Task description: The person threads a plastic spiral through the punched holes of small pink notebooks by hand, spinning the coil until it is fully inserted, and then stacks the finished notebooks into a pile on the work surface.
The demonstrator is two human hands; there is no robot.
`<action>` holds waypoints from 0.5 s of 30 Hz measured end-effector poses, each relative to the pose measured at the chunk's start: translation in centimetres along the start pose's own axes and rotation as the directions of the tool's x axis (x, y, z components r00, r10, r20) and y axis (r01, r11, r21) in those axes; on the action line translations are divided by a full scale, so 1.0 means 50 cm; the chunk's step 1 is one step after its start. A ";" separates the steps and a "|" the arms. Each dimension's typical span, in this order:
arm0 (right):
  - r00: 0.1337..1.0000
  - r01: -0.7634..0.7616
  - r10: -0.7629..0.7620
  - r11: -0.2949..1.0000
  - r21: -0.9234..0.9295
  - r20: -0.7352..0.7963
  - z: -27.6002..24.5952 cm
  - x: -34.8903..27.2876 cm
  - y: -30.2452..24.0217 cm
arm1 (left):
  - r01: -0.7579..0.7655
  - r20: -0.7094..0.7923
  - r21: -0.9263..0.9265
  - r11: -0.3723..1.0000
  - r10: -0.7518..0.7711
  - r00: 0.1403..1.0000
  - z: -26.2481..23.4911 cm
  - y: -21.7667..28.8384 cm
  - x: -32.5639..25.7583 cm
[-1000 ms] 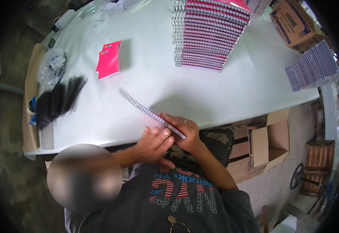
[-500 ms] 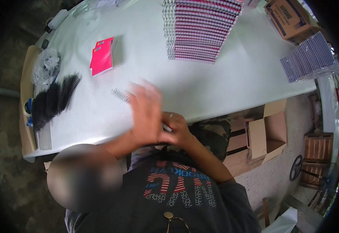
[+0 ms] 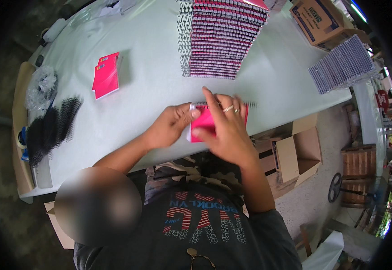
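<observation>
Fingers of our right hand (image 3: 226, 130) lay mostly flat and close together over a small pink notebook (image 3: 205, 122), index reaching up past its top edge; two rings showed on that hand. Our left hand (image 3: 172, 126) pinched the notebook's left edge, thumb and fingertips (image 3: 194, 113) closed on the corner. The notebook sat at the near edge of the white table (image 3: 151, 85), right in front of us, mostly covered by the right hand. A wire spiral (image 3: 250, 105) stuck out past the right hand along the top edge; we couldn't tell if it was fully seated in the holes.

Further back stood a big stack of bound notebooks (image 3: 225, 38) with coils facing left. One loose pink notebook (image 3: 105, 74) lay well apart to the left. Black spiral coils (image 3: 52, 128) were piled at the far left edge, with a clear plastic bag (image 3: 42, 85) just behind them. Another batch of bound pads (image 3: 342, 65) lay at the right end, and open cardboard boxes (image 3: 297, 155) sat on the floor below the table.

Judgement on doing this step well: we'd keep the pinch firm so covers and pages stay aligned, press flat with the right palm, and work the coil along the holes evenly, without bending the wire.
</observation>
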State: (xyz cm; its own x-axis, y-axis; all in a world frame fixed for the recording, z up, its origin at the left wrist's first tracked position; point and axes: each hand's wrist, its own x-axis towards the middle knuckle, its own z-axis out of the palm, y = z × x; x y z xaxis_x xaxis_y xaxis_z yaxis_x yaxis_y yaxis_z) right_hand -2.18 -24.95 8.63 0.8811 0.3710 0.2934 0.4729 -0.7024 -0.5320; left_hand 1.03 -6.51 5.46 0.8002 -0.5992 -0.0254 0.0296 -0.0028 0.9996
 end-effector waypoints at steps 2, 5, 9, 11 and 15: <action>0.997 -0.075 0.074 0.996 0.038 0.034 0.013 0.011 0.041 | 0.006 -0.035 -0.100 0.995 -0.009 0.999 -0.007 -0.044 0.027; 0.931 -0.321 0.364 0.861 0.395 -0.038 0.036 0.015 0.076 | 0.005 -0.158 -0.276 0.961 -0.050 0.986 0.001 -0.071 0.049; 0.889 -0.380 0.456 0.784 0.492 -0.040 0.047 0.026 0.070 | -0.092 -0.226 -0.285 0.954 0.026 0.974 -0.015 -0.088 0.051; 0.897 -0.378 0.441 0.791 0.482 -0.020 0.045 0.036 0.058 | -0.129 -0.234 -0.345 0.930 0.048 0.971 -0.024 -0.088 0.047; 0.914 -0.366 0.405 0.832 0.417 -0.004 0.048 0.044 0.043 | -0.125 -0.205 -0.359 0.925 0.053 0.977 -0.034 -0.079 0.040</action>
State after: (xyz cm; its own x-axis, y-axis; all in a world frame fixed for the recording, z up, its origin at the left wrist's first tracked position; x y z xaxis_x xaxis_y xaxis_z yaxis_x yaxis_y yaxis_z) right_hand 0.79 -24.16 6.21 0.9971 0.0520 0.0564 0.0742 -0.4667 -0.8813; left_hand 3.55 -6.33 1.46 0.9067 -0.4211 0.0245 0.1420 0.3595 0.9223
